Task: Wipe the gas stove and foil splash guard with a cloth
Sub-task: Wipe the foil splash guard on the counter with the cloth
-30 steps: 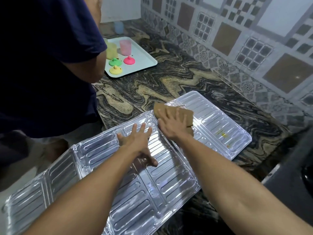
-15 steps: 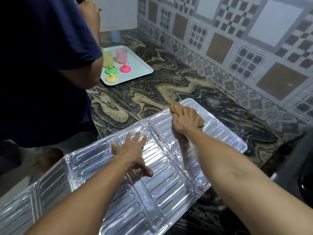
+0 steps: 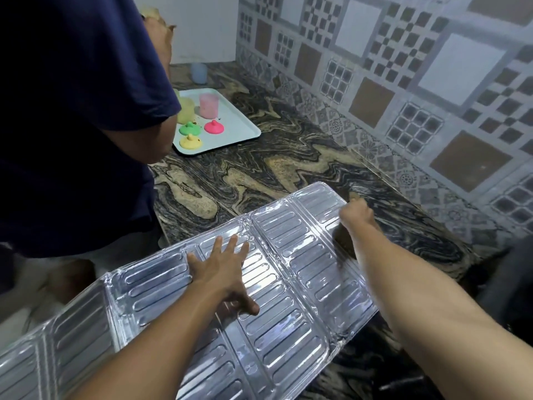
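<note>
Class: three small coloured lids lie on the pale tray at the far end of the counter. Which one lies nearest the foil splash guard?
The yellow lid: it sits at the tray's near edge, closest to the foil splash guard. The green lid and pink lid lie behind it.

The foil guard lies flat and unfolded on the desk, shiny silver, ribbed with oblong embossed slots, creased into panels. Its far corner lies under the right grip; the cloth is blurred there.
</note>
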### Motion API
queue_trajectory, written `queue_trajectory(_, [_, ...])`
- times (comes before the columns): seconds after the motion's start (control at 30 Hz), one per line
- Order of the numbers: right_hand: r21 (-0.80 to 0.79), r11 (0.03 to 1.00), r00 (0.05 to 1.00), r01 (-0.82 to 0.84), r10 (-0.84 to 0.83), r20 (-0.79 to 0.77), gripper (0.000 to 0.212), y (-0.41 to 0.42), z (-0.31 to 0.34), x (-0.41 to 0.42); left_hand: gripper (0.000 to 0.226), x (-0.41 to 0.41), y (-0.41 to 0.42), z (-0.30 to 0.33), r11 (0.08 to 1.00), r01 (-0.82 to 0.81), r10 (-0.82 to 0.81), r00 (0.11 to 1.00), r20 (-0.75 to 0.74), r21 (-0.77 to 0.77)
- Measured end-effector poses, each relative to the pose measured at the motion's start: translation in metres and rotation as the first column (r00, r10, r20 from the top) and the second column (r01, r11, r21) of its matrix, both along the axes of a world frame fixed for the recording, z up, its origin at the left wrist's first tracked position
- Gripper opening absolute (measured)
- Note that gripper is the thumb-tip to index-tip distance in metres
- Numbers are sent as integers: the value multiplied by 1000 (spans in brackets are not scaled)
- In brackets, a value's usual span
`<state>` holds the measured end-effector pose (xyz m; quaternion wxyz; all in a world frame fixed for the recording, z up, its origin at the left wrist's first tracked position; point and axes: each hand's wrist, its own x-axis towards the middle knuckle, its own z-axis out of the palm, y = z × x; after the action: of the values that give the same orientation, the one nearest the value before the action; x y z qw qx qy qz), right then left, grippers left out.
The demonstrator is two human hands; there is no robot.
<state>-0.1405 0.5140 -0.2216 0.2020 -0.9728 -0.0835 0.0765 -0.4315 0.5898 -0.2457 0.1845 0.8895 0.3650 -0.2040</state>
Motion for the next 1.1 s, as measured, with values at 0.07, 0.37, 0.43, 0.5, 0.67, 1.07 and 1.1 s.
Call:
queue_trajectory(0.07, [180, 983, 997, 21, -8, -76, 40, 6, 20, -8, 146, 0, 1, 1, 1000, 1, -1, 1000, -14, -11])
queue_trajectory(0.37, [658, 744, 862, 121, 249, -441, 24, 15, 37, -97, 139, -2, -4, 7, 1000, -11, 11, 999, -33, -12])
queue_trajectory(0.43, [466, 880, 976, 89, 16, -216, 38, 2, 32, -93, 138, -2, -4, 11, 1000, -6, 5, 999, -48, -17])
queue_trajectory(0.5, [400, 917, 1000, 13, -12, -5, 43, -4, 33, -103, 139, -2, -4, 13, 1000, 3, -3, 998, -57, -13])
queue_trajectory(0.67, [269, 736, 782, -622, 603, 159, 32, 17, -2, -159, 140, 0, -3, 13, 1000, -8, 7, 997, -70, -13])
queue_trajectory(1.07, [-237, 725, 741, -646, 670, 30, 56, 25, -46, -97, 146, 0, 1, 4, 1000, 24, -24, 997, -67, 10])
queue_trajectory(1.1, [-235, 769, 786, -595, 617, 27, 56, 23, -46, -87, 145, 1, 2, 4, 1000, 26, -25, 998, -62, 11])
